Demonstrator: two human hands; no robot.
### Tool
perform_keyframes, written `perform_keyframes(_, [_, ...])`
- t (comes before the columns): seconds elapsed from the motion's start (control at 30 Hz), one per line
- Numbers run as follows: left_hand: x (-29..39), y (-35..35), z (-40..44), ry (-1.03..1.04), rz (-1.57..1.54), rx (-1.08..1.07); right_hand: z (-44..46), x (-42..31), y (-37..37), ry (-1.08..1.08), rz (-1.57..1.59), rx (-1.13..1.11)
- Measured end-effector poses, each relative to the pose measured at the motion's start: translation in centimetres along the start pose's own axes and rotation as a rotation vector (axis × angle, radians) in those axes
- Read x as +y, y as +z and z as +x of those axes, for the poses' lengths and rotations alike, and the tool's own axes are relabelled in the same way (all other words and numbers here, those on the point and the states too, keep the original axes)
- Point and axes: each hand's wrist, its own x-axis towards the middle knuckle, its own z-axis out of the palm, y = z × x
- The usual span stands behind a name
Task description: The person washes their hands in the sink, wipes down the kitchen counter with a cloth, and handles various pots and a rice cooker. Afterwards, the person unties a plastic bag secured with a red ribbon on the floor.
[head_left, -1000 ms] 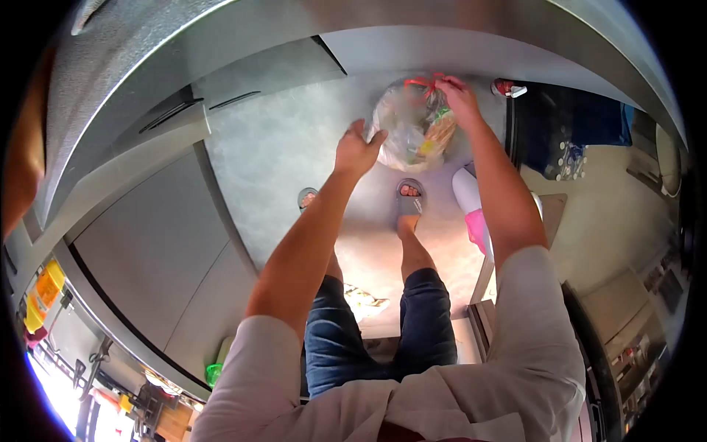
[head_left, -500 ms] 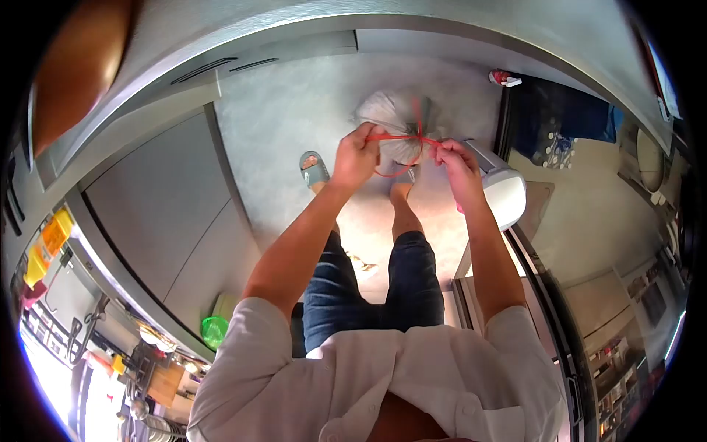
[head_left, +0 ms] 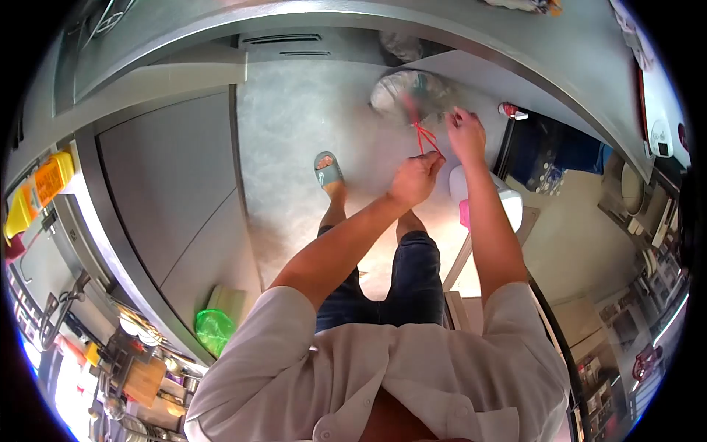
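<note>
Pinching the red ties [head_left: 423, 135] in your closed left hand [head_left: 414, 180], you have the safest hold on the soft, thin-skinned, probably light plastic bag [head_left: 394, 93] at upper centre. Your right hand [head_left: 466, 138], half curled nearby, seems empty, though blur hides its fingertips.

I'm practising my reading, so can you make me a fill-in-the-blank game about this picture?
The left hand holds strings that are coloured ____.
Those strings are tied to a ____.
The slipper that shows is on the person's ____ foot.
The person's shirt has short ____.
Missing words: red; bag; left; sleeves.
</note>
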Motion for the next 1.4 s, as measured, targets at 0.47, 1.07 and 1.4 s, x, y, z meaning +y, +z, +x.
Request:
perform_keyframes(0.47, [0.2, 3.2, 0.2, 0.111, 0.087, 0.004, 8.1, 0.0, 5.0, -0.240, -0.386, -0.634])
perform_keyframes(1.07, [-0.6, -0.3, -0.7, -0.403, -0.574, 0.270, -1.0, 0.6, -6.3, -0.071, 0.187, 0.078])
perform_keyframes(1.4, [-2.4, 1.6, 1.1, -0.507, -0.991, 0.184, -1.1, 4.6, 0.7, 0.652, 0.619, -0.290])
